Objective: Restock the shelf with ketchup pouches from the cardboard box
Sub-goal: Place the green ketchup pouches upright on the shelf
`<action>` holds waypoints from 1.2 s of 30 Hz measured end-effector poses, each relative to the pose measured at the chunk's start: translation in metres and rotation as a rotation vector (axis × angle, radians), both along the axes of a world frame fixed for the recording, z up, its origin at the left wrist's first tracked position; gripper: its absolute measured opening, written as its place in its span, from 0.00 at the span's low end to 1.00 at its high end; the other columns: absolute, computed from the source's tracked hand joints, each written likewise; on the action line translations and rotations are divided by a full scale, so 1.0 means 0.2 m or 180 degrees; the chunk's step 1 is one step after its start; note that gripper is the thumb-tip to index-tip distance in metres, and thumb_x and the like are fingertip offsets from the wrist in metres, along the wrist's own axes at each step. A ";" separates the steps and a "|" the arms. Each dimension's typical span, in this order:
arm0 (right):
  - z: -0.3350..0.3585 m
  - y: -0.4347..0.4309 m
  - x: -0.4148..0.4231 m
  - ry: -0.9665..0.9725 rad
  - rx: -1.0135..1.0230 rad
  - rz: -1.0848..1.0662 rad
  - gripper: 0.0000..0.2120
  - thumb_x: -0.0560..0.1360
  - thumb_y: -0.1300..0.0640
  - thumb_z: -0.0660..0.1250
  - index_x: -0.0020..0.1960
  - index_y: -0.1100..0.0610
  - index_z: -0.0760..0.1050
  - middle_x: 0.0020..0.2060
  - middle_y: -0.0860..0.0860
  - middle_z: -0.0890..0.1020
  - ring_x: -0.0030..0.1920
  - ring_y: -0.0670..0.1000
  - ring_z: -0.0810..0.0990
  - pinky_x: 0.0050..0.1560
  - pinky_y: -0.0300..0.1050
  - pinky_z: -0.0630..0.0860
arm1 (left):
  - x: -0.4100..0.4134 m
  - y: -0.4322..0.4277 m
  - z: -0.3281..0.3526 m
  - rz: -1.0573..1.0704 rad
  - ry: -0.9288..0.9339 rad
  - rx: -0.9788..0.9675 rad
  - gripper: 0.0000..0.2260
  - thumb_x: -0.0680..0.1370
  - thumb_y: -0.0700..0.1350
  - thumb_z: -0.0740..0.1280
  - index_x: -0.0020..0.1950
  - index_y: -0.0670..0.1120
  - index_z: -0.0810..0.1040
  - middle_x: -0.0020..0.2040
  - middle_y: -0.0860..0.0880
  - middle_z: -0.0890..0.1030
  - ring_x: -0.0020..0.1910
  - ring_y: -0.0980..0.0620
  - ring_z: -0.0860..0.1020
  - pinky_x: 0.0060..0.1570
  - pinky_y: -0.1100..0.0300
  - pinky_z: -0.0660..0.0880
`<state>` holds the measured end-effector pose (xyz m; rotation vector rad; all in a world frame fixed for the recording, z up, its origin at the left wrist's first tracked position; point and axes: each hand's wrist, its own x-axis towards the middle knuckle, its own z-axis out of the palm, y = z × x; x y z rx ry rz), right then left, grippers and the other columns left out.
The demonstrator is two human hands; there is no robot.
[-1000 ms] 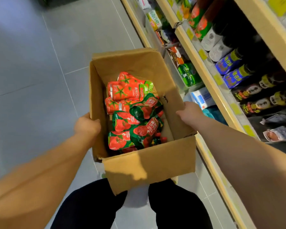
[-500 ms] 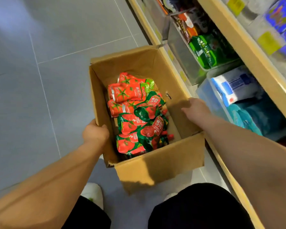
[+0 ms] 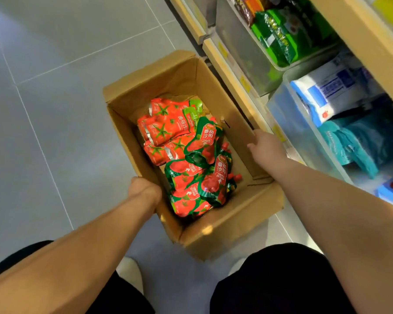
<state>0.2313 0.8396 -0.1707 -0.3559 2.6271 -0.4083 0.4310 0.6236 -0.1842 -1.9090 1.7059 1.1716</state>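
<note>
An open cardboard box [image 3: 233,225] sits low over the grey floor, close to the bottom shelf [image 3: 234,71]. Several red and green ketchup pouches [image 3: 191,155] lie piled inside it. My left hand [image 3: 144,192] is closed over the box's left wall, with its fingers hidden inside. Beside the rim of the right wall, my right hand [image 3: 267,146] has its fingers loosely spread and holds nothing. I cannot tell whether it touches the cardboard.
On the right, clear plastic bins hold green packets [image 3: 281,35], white and blue bags [image 3: 334,91] and teal bags [image 3: 359,141]. Grey tiled floor [image 3: 55,98] spreads to the left. My dark-clad knees and a white shoe [image 3: 132,273] are below the box.
The box has gone down toward the floor beside the bottom shelf while the view tilted down. My right hand has let go of the right wall and opened; the left hand keeps its hold.
</note>
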 end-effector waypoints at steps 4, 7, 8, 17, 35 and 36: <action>0.07 -0.06 0.04 0.0317 -0.0147 -0.0277 0.18 0.75 0.64 0.62 0.63 0.56 0.71 0.54 0.56 0.78 0.55 0.58 0.76 0.47 0.45 0.72 | -0.15 -0.09 0.13 -0.0385 -0.0248 -0.0961 0.23 0.67 0.43 0.69 0.60 0.40 0.70 0.59 0.39 0.74 0.57 0.37 0.75 0.56 0.45 0.75; 0.15 -0.15 0.11 0.1161 -0.0372 -0.0071 0.17 0.73 0.62 0.62 0.61 0.57 0.73 0.56 0.55 0.75 0.59 0.56 0.72 0.59 0.50 0.70 | -0.27 -0.14 0.22 -0.1171 0.0408 -0.1700 0.23 0.68 0.48 0.69 0.62 0.46 0.71 0.60 0.40 0.72 0.60 0.38 0.72 0.60 0.49 0.70; 0.15 -0.18 0.13 0.1072 -0.0501 -0.0109 0.16 0.74 0.60 0.62 0.61 0.56 0.73 0.57 0.54 0.75 0.60 0.55 0.71 0.59 0.48 0.70 | -0.33 -0.15 0.23 -0.1452 0.0661 -0.1617 0.22 0.69 0.48 0.68 0.62 0.47 0.72 0.60 0.40 0.73 0.59 0.39 0.72 0.60 0.51 0.69; -0.10 -0.36 0.23 -0.1818 -0.1275 -0.1982 0.17 0.75 0.55 0.64 0.62 0.58 0.71 0.47 0.53 0.78 0.44 0.52 0.77 0.51 0.48 0.75 | -0.69 -0.03 0.05 -0.2428 0.0872 -0.0041 0.16 0.78 0.50 0.64 0.62 0.42 0.75 0.56 0.42 0.80 0.51 0.41 0.79 0.49 0.55 0.76; 0.10 -0.27 0.43 -0.1809 -0.2227 -0.2691 0.25 0.66 0.64 0.75 0.59 0.52 0.70 0.48 0.51 0.79 0.48 0.53 0.79 0.49 0.52 0.78 | -0.59 0.03 0.15 -0.2360 0.1205 0.1060 0.15 0.67 0.56 0.75 0.39 0.52 0.71 0.36 0.50 0.80 0.25 0.52 0.80 0.21 0.63 0.74; 0.14 -0.25 0.45 -0.1691 -0.2267 -0.2711 0.25 0.65 0.64 0.75 0.58 0.52 0.70 0.52 0.53 0.79 0.50 0.54 0.79 0.51 0.54 0.78 | -0.58 0.05 0.19 -0.2377 0.1416 0.1157 0.14 0.67 0.55 0.75 0.40 0.52 0.72 0.37 0.50 0.81 0.28 0.53 0.81 0.23 0.63 0.75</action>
